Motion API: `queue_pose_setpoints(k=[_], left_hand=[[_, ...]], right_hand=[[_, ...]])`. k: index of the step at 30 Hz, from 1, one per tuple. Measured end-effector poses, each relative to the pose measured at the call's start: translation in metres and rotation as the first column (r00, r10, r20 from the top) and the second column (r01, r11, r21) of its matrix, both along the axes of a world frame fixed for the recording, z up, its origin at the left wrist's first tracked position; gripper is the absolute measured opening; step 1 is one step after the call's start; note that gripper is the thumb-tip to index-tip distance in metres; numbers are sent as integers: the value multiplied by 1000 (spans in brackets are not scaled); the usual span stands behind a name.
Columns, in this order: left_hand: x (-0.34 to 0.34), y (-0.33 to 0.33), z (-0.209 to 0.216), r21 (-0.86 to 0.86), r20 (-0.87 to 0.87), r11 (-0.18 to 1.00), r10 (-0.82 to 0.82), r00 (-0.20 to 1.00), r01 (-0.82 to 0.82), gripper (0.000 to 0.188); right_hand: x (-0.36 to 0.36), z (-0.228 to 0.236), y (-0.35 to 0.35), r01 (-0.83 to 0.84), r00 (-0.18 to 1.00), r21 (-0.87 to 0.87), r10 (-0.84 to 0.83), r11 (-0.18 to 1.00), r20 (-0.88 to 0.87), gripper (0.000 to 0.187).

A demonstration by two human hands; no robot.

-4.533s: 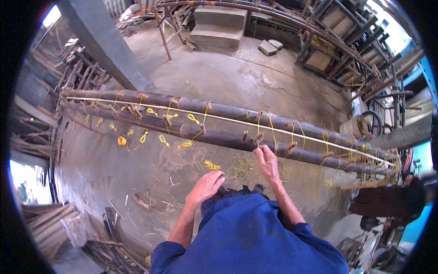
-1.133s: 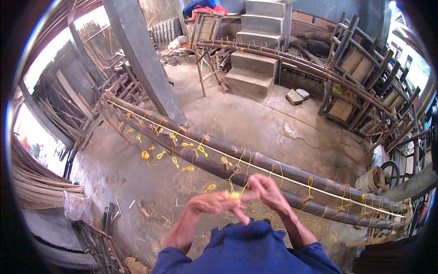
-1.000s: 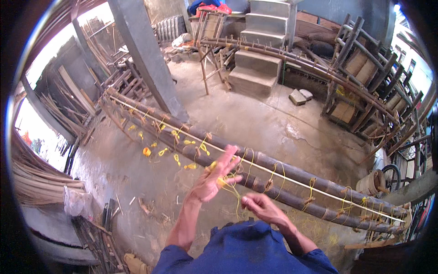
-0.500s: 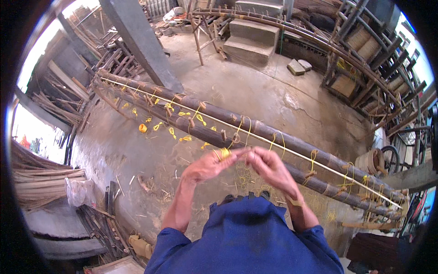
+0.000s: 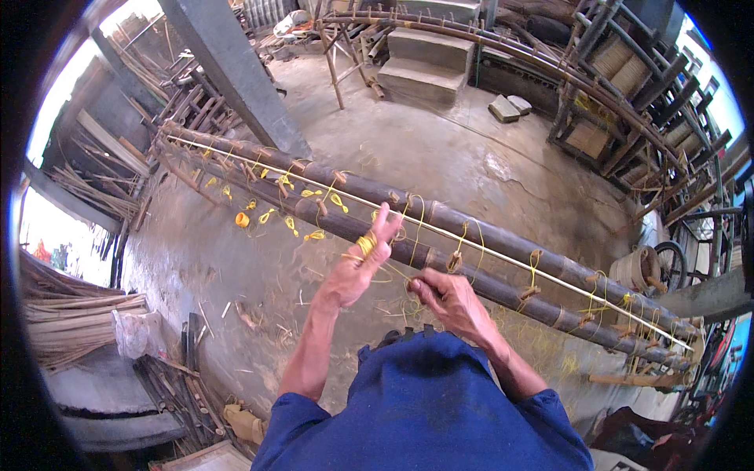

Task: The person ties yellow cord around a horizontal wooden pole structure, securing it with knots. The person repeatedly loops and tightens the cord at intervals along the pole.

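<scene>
Yellow cord (image 5: 366,242) is wound in several turns around my left hand (image 5: 357,267), which holds the coil with its fingers stretched up toward the poles. A strand runs from the coil to my right hand (image 5: 449,296), whose thumb and fingers are pinched on it, lower and to the right. Just beyond my hands, two long dark bamboo poles (image 5: 503,251) lie side by side, crossing from far left to near right. Between them runs a thin pale strip (image 5: 463,240). Yellow loops and small tied bundles (image 5: 339,201) hang along the poles from wooden pegs.
A grey pillar (image 5: 236,74) rises beyond the poles' left part. Concrete steps (image 5: 424,67) and a curved bamboo frame (image 5: 518,51) stand at the back. Stacked chair frames (image 5: 613,102) fill the right. Wooden strips (image 5: 78,314) and a plastic bag (image 5: 137,334) lie left; cord scraps litter the floor.
My hands have come apart: the left has risen toward the poles with its fingers extended, and the right has dropped back slightly. A strand now stretches between them.
</scene>
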State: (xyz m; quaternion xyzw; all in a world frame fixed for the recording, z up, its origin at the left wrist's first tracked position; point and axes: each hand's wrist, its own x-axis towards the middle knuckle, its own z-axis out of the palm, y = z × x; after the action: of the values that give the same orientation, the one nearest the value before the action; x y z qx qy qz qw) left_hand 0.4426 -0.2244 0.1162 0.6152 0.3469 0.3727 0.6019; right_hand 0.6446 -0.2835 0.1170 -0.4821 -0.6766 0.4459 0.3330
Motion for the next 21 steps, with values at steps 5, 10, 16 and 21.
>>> queue_pose_setpoints(k=[5,10,16,21], left_hand=[[8,-9,0,-148,-502,930,-363,785,336,45],[6,-15,-4,-300,-343,922,-345,874,246,44],[-3,-14,-7,-235,-207,922,-356,911,306,42],[-2,-16,12,-260,-215,891,-429,878,372,38]], right_hand=[[16,4,35,13,999,261,-24,965,41,16],[23,24,33,169,902,671,-388,722,189,34],[17,14,22,-235,933,662,-27,712,360,44],[14,-5,27,-259,939,618,42,742,343,36]])
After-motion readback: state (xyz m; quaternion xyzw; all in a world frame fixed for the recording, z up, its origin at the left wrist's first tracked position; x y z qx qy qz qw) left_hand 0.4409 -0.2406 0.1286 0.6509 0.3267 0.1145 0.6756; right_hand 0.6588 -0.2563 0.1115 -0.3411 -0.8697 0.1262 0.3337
